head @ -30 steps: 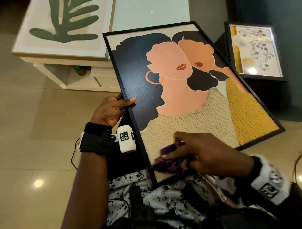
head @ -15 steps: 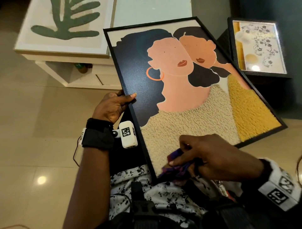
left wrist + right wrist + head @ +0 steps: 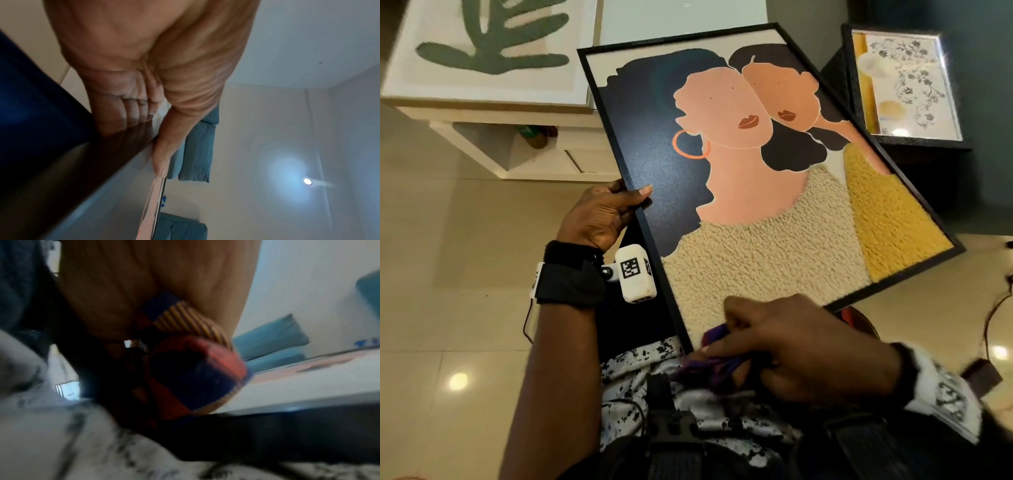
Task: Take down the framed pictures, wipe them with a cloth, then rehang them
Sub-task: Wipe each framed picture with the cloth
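**Wiping step in progress, near corner of the portrait**

The black-framed portrait of two faces (image 3: 750, 164) is lying tilted across the person's lap, glass side up, off the wall. Left hand (image 3: 599, 216) is steadying its left edge: thumb over the front of the frame, fingers (image 3: 133, 113) curled under the back, so that grip is closed on the frame. Right hand (image 3: 801, 349) is bunching a striped red-and-blue cloth (image 3: 197, 369) in curled fingers and pressing it onto the picture's near corner, by the lower rail.

Judgement: this is the wipe stage for this picture; only the bottom corner is being covered right now, and I can't tell how much of the rest is done.

Next move probably needs the cloth swept up across the glass toward the top edge while the left hand keeps bracing, then a two-handed lift to rehang.

Also waiting: a leaf print (image 3: 489, 51) lying flat on the white tabletop (image 3: 493, 113), and a floral framed picture (image 3: 904, 85) lying on a dark surface to the right.
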